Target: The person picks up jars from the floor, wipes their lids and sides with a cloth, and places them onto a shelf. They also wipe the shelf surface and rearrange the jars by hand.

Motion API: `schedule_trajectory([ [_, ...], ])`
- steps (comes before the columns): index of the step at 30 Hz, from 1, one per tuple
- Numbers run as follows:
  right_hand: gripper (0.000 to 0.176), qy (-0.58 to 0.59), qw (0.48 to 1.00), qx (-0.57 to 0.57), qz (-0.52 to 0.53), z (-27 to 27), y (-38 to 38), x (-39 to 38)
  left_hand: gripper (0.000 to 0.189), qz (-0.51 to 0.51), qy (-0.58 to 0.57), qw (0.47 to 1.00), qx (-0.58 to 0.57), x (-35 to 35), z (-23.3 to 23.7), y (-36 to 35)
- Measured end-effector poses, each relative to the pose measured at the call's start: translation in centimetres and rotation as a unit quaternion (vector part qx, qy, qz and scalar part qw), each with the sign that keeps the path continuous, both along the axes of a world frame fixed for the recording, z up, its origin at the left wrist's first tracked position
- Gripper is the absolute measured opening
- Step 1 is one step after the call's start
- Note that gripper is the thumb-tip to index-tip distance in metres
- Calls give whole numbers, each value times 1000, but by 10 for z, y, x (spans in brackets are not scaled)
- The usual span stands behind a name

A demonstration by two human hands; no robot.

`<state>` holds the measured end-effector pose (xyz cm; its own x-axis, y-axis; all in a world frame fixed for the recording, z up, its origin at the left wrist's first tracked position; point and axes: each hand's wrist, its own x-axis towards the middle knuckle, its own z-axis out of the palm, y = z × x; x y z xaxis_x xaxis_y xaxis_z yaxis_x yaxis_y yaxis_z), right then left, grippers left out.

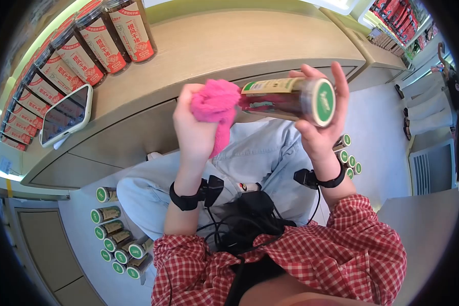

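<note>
Bunched in my left hand [191, 117] is a bright pink cloth [217, 102], its loose end hanging down. The cloth touches the base end of a clear jar [278, 97] with a green and white lid and a cream label. My right hand [324, 135] grips that jar near the lid, thumb below and fingers behind it, some of them spread. The jar lies on its side in the air, lid pointing right, above my lap.
Red-and-white labelled jars [104, 43] line the curved shelf [229, 41], where a phone [66, 115] leans at the edge. Several green-lidded jars [120, 245] stand on the floor at left, more jars [349, 158] at right. Cables [245, 219] lie on my lap. People [431, 102] stand far right.
</note>
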<state>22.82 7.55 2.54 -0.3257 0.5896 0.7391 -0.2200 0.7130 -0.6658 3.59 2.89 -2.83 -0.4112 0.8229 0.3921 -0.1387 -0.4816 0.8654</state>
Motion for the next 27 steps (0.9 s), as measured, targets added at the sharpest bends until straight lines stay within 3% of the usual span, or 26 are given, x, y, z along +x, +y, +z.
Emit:
schedule_trajectory([
  [2,94,-64,997,8,-35,2,-2,-12,29,72,-9,997,35,-6,16,-7],
  [4,99,-175,983,37,-27,-2,-2,-15,40,70,49,993,83,-2,28,-20],
  [6,104,-248,965,80,-34,-4,-6,-20,49,136,357,905,186,2,33,-20],
  [8,107,-252,965,63,-40,-8,-9,-23,46,82,515,831,192,17,43,-27],
  [11,102,-125,992,-12,-33,-3,-18,-30,37,122,417,857,278,11,19,-6],
  [13,93,-129,989,-74,-8,11,-18,-17,26,123,299,895,307,4,3,3],
  [14,89,-133,986,-104,5,19,-17,-10,26,131,245,930,239,2,-5,2],
  [16,81,9,986,-169,-8,40,-9,-7,25,137,127,978,96,3,-18,-4],
  [17,75,95,971,-217,13,50,-6,-10,28,106,28,987,120,6,-19,-1],
  [19,72,49,972,-229,12,53,3,-14,36,41,-165,972,163,10,-16,6],
  [21,68,9,972,-234,32,48,5,-24,48,110,85,978,153,14,5,-4],
  [23,67,-15,972,-226,61,39,-2,-39,65,135,310,930,147,16,22,-11],
  [27,61,-12,976,-208,57,46,2,-48,76,150,319,930,102,21,17,-9],
])
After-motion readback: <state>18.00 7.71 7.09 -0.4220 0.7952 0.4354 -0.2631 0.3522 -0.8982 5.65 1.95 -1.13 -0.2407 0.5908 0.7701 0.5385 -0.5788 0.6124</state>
